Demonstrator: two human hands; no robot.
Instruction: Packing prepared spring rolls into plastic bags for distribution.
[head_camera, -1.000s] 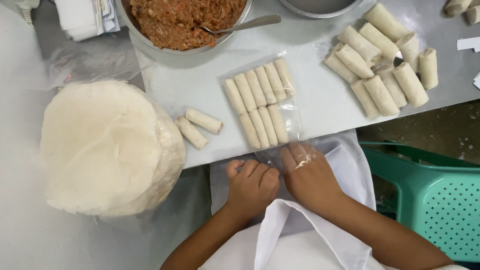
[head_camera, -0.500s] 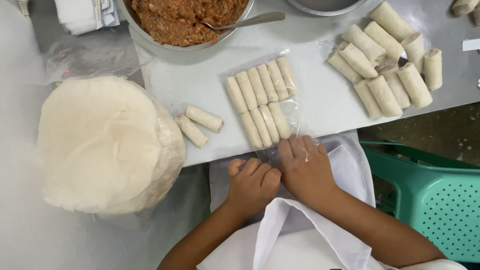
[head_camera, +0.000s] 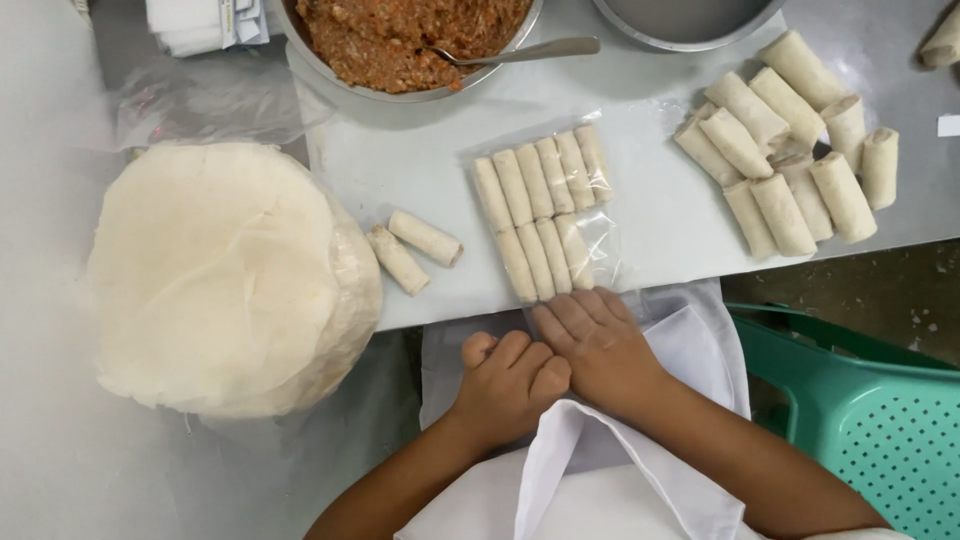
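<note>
Clear bag of spring rolls, dead centre of the frame, lying flat on the pale board. Two rows of rolls packed side by side inside, each roll's long axis running up and down the frame with a slight lean to the left at the top. The bag itself runs lengthwise from upper centre down toward the bottom, its open, unfilled end pointing at the near edge of the board.

Right there, the right hand lies flat, fingers stretched out and together, tips at the bag's lower edge; whether it pins the plastic I cannot tell. The left hand sits just beside it, touching it, curled into a loose fist, gripping nothing that shows. Both rest over a white cloth at lower centre.

Around the bag: two loose rolls to its left, angled diagonally. Farther left, a big round stack of wrappers. Upper centre, a metal bowl of reddish minced filling with a spoon resting in it. Right of the bag, well apart, a pile of finished rolls. Lower right corner, a green plastic chair. Nothing lies across the bag.
</note>
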